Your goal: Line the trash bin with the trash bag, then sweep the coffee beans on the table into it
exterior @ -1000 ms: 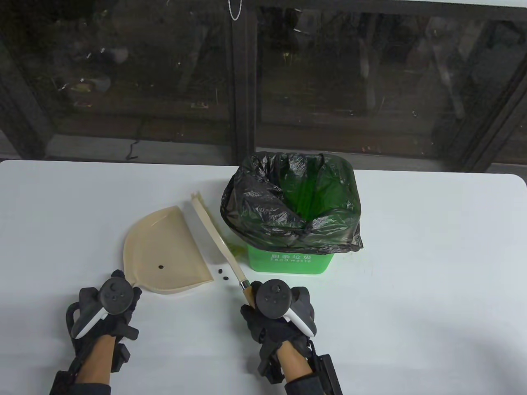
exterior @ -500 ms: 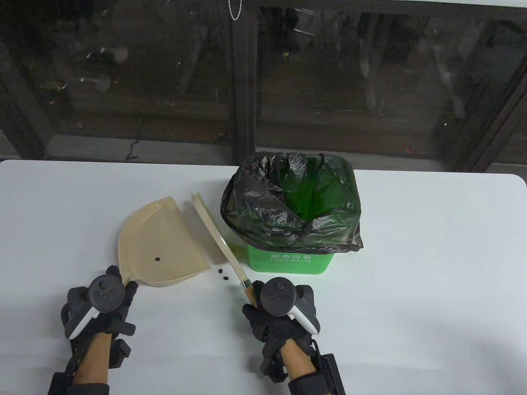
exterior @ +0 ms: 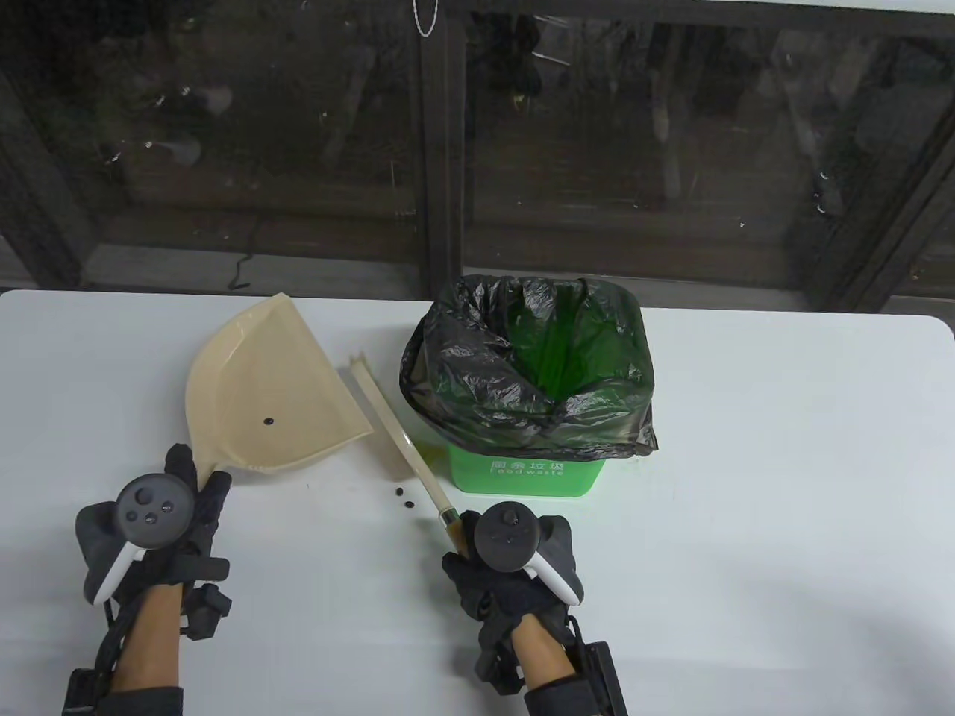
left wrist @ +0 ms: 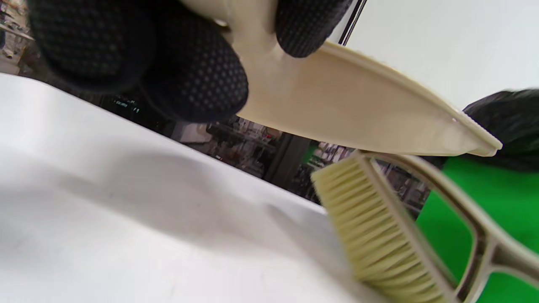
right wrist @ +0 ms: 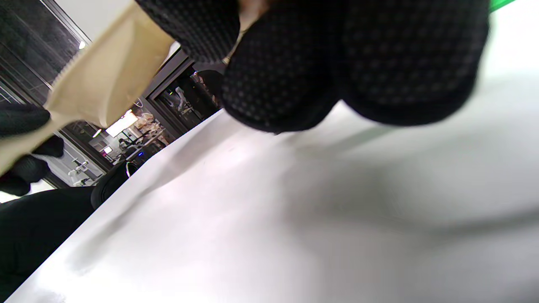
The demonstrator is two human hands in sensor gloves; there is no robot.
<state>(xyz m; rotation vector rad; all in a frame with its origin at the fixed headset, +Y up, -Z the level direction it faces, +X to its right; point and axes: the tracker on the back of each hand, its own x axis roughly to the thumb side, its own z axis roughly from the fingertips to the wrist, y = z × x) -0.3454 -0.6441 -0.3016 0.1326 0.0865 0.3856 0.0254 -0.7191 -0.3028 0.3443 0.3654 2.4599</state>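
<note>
While the left hand (exterior: pixel 160 533) gripped the raised dustpan (exterior: pixel 261 395) and the right hand (exterior: pixel 507 570) the brush (exterior: pixel 395 440), 2 beans (exterior: pixel 404 497) awaited sweeping; lowering the pan seemed next.

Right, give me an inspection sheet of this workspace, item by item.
Surface: white table, two loose coffee beans on it.
Job's things: green bin lined with black trash bag; beige dustpan lifted off the table, one bean inside; brush with bristles on the table.
Clutter: nothing seen.
Grippers: left hand grips the dustpan handle; right hand grips the brush handle.
Cables: glove wiring at both wrists.
Surroundings: dark glass windows behind the table.
</note>
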